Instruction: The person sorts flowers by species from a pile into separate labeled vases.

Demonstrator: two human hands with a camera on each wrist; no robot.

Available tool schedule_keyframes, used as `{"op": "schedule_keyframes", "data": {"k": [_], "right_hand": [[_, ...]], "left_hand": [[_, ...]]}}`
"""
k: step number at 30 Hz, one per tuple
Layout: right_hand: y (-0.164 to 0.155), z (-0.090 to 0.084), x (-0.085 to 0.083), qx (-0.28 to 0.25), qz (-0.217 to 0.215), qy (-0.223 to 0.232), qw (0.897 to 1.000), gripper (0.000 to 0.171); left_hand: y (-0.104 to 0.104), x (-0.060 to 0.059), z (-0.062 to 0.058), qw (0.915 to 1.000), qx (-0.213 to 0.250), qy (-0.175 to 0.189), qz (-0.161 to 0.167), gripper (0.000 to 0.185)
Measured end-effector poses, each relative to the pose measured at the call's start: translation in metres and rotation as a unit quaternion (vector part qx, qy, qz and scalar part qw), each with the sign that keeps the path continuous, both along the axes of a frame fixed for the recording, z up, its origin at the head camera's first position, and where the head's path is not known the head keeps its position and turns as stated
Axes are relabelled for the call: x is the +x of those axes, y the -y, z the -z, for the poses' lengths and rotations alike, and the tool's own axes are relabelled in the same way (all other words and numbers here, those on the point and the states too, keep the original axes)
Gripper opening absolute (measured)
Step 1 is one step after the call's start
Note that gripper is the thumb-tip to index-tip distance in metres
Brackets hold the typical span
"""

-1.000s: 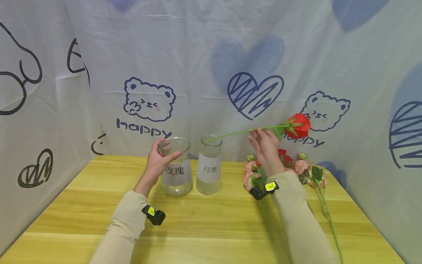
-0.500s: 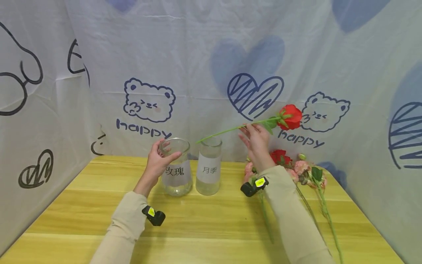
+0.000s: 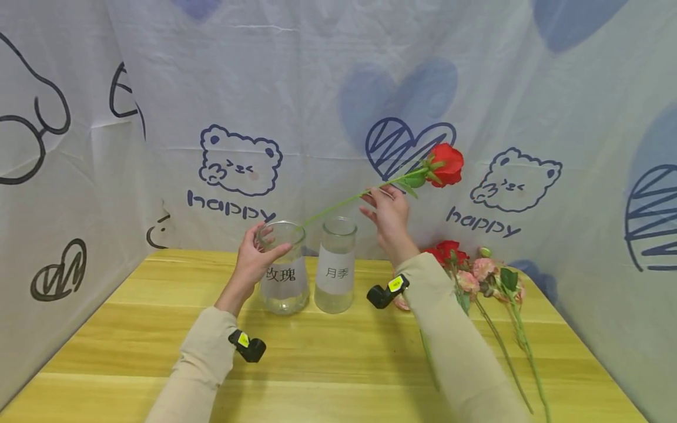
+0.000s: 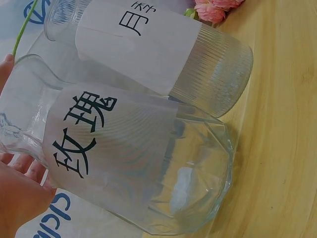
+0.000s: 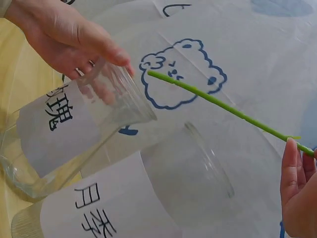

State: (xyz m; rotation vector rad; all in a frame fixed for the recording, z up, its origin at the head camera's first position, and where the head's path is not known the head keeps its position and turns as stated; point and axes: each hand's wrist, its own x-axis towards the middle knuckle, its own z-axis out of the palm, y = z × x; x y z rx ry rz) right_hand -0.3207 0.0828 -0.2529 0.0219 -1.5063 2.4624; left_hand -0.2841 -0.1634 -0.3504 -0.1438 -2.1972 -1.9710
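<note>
My left hand [image 3: 252, 258] grips the neck of a flared glass vase [image 3: 285, 296], its thumb and fingers curled round the glass. A white label with two black characters is stuck on that vase. Pinched by its green stem, a red rose [image 3: 445, 165] is held tilted in my right hand [image 3: 390, 220], bloom up to the right. The stem's lower tip [image 5: 150, 73] points at the mouth of the flared vase; in the right wrist view it is just off the rim. A straight, ribbed glass vase [image 3: 334, 301], also labelled, stands close beside the flared one.
Another red flower [image 3: 449, 251] lies on the right of the wooden table [image 3: 317, 364], with several pink flowers [image 3: 483, 268] and long green stems [image 3: 529, 352] near it. Behind the table hangs a white printed cloth [image 3: 317, 117].
My right hand has carried the rose leftward and a little up, and the bloom is raised. The stem tip has passed from the straight vase to the flared one. My left hand stays put.
</note>
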Motion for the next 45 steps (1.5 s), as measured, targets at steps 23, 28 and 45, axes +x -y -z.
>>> {"op": "schedule_keyframes", "data": {"k": [23, 28, 45], "right_hand": [[0.049, -0.015, -0.005, 0.250, -0.003, -0.103, 0.963, 0.025], [0.063, -0.016, -0.005, 0.306, 0.017, -0.117, 0.945, 0.022], [0.102, -0.009, -0.004, 0.452, 0.022, -0.077, 0.888, 0.019]], "left_hand": [[-0.011, -0.005, -0.003, 0.9998, -0.002, -0.002, 0.018, 0.087], [-0.013, -0.007, -0.001, 0.9999, -0.008, -0.002, 0.014, 0.087], [-0.006, 0.002, -0.001, 0.9999, 0.006, -0.007, -0.009, 0.087]]}}
